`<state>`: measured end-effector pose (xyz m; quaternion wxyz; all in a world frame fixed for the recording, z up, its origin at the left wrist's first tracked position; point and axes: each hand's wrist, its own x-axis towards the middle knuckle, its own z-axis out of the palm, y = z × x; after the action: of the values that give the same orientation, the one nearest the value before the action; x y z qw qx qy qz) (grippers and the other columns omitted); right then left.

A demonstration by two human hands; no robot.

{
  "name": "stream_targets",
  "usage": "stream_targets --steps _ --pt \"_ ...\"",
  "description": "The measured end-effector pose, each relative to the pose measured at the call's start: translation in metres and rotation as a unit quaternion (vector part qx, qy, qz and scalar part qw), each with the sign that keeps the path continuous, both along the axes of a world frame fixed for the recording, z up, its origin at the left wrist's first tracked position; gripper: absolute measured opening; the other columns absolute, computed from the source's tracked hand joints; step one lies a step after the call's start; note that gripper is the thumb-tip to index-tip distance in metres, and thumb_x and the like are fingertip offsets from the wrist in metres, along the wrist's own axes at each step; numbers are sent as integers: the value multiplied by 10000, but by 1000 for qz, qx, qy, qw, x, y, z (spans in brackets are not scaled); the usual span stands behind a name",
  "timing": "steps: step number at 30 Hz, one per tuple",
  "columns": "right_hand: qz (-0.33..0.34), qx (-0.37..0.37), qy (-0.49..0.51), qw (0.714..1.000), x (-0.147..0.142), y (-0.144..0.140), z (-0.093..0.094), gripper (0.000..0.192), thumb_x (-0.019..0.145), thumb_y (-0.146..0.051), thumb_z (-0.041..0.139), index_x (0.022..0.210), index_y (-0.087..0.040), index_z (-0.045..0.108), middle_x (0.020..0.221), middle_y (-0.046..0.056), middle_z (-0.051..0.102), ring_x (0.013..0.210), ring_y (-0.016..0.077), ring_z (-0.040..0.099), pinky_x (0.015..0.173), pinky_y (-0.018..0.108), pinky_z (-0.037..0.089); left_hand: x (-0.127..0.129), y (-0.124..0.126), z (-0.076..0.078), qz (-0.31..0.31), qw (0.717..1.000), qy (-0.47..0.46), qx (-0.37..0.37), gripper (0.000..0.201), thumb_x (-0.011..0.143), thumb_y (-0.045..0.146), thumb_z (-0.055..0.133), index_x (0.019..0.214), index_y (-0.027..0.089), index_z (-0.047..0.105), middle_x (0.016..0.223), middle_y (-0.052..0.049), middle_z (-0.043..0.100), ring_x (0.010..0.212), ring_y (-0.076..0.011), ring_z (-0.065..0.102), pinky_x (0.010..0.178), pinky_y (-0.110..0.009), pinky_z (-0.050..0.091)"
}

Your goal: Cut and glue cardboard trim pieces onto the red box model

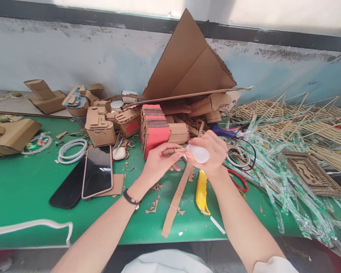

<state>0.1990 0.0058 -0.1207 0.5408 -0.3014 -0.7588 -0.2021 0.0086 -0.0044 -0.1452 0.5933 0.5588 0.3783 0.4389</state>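
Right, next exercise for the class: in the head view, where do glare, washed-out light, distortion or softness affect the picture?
Head view: the area above the dark ledge is washed out nearly white; a pale reflection shows on the pink-edged phone; clear plastic strips glint; wide-angle stretch seems to lengthen the forearms; fine detail is soft on the small cardboard piece.

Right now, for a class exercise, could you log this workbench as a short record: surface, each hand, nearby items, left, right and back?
Surface: green tabletop
Left hand: pinching a small cardboard piece
Right hand: gripping a white bottle, narrow end toward that piece
Nearby: red box, cardboard strip, yellow tool
Left: pink-edged phone partly over a dark phone
Right: clear plastic strips, thin sticks
Back: large cardboard sheet
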Motion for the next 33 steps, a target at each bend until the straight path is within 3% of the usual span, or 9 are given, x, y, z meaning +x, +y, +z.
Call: stream_targets --steps 2,5,9,12,15,18,21,25,33 --pt "-16 -1 4 1000 4 1 1 322 956 -566 696 868 -257 669 648 12 631 558 177 480 539 344 383 -1 -1 2 4 1000 -1 -1 521 797 565 859 1122 177 732 1049 -99 841 524 -148 728 450 -229 514" --pt "-33 -57 140 988 7 3 2 262 992 -498 674 950 -241 707 778 33 700 644 183 594 622 343 475 -3 -3 6 15 1000 -6 1 492 811 536 861 1121 179 728 1101 -110 839 525 -141 727 454 -229 518" --pt "-24 -150 387 909 16 18 2 337 943 -498 739 1120 -234 627 932 24 687 657 161 654 622 317 529 -8 -7 10 25 999 16 29 437 847 514 845 1114 184 739 1111 -113 838 537 -138 728 478 -238 546" --pt "-11 -199 457 866 28 33 -3 422 873 -517 787 1045 -256 503 943 1 672 743 166 688 670 305 557 -12 -9 10 13 997 51 59 411 855 505 844 1105 193 751 1122 -102 836 584 -154 750 567 -273 619" --pt "-79 -248 423 868 38 43 -12 399 877 -545 738 873 -246 474 842 -25 618 772 153 634 713 285 528 -14 -10 10 -23 996 66 63 396 863 500 841 1107 199 758 1094 -90 842 603 -162 762 622 -293 652" --pt "-104 -296 373 873 40 46 -22 398 829 -538 765 848 -237 506 788 -28 622 714 155 604 708 294 509 -15 -10 9 -40 996 67 52 382 871 486 838 1111 199 759 1067 -92 847 604 -166 762 588 -281 642" --pt "-121 -350 306 877 35 45 -29 420 790 -502 777 1020 -232 552 909 26 726 710 186 656 725 329 524 -15 -9 9 -39 996 63 47 390 866 478 840 1121 196 757 1081 -93 847 597 -160 756 543 -261 613" --pt "-134 -412 199 879 27 43 -35 587 804 -389 714 1340 -239 529 1023 70 785 742 247 713 741 377 543 -15 -8 8 -32 997 54 34 383 864 464 834 1118 190 751 1109 -93 845 569 -137 740 497 -225 555" --pt "-169 -450 66 875 27 40 -40 646 854 -335 643 1477 -208 527 1254 152 753 988 328 739 859 446 549 -14 -4 4 -23 998 52 30 368 874 448 823 1126 192 741 1109 -92 846 562 -130 730 481 -222 516"
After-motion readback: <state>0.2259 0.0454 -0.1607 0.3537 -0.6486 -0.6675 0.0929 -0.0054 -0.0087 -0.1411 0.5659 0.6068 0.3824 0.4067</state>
